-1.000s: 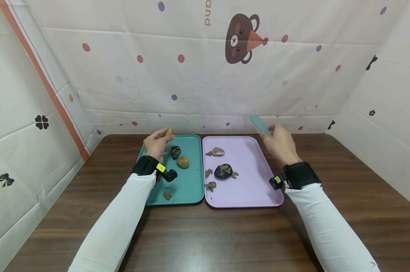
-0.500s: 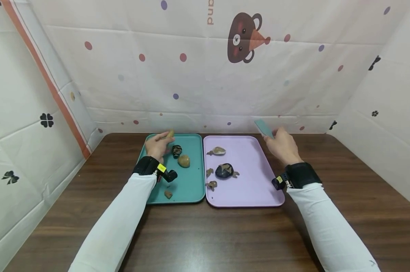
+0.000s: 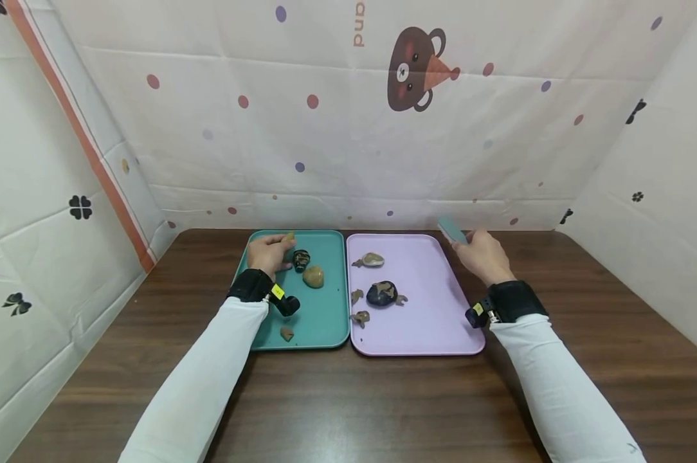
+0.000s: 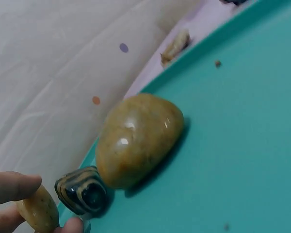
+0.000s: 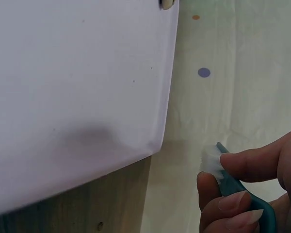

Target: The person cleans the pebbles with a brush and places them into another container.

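My left hand [image 3: 269,253] pinches a small yellowish polished stone [image 4: 40,209] between thumb and fingers, above the far left part of the teal tray [image 3: 316,331]. Beside that hand on the tray lie a dark stone with tan bands [image 4: 83,191] and a larger yellow-brown stone [image 4: 138,141]. Nearer the tray's front is a small brown piece [image 3: 287,334]. My right hand [image 3: 484,256] grips a teal brush [image 5: 235,185] with white bristles, just past the far right corner of the lilac tray [image 3: 429,321]. The left fingers are partly hidden in the head view.
On the lilac tray sit a black stone [image 3: 382,293] with tan patches and clay-like lumps, a pale stone [image 3: 373,259] with a brown lump, and small brown lumps [image 3: 360,318] near its left rim. The trays stand side by side on a dark wooden table [image 3: 348,411], before a patterned cloth wall [image 3: 348,141].
The left hand has lowered the yellowish stone a little toward the teal tray. The right hand, still gripping the brush, has dropped slightly and shifted right. The other stones lie as before.
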Motion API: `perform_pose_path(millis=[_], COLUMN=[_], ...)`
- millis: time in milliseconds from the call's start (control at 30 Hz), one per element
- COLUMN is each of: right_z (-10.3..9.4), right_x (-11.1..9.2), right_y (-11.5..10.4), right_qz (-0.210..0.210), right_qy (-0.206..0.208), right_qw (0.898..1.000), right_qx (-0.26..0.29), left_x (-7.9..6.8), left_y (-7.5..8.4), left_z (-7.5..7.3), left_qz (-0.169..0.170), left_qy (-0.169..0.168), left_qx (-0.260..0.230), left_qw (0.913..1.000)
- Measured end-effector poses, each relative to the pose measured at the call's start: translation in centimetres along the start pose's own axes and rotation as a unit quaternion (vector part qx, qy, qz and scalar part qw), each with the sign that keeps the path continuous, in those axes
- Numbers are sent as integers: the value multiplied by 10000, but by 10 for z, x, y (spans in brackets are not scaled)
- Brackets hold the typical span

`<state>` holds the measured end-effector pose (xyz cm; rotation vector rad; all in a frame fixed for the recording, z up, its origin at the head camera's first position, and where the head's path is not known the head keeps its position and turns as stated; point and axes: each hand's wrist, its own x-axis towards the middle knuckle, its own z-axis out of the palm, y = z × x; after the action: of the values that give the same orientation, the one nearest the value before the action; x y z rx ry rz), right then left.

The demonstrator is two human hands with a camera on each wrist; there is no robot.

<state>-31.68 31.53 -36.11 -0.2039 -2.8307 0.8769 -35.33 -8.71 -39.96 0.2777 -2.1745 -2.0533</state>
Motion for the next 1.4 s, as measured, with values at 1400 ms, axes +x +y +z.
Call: perform_pose_path(millis=[1400], right_z=[5], right_x=[16], right_y=[48], right_qz=[103], right_qy=[-452], right_qw=[9986], right_qx=[243], left_x=[18], left_y=[-14], left_z=[-5], left_qz=[531], left_qy=[113], left_qx=[1411], left_qw=[9885])
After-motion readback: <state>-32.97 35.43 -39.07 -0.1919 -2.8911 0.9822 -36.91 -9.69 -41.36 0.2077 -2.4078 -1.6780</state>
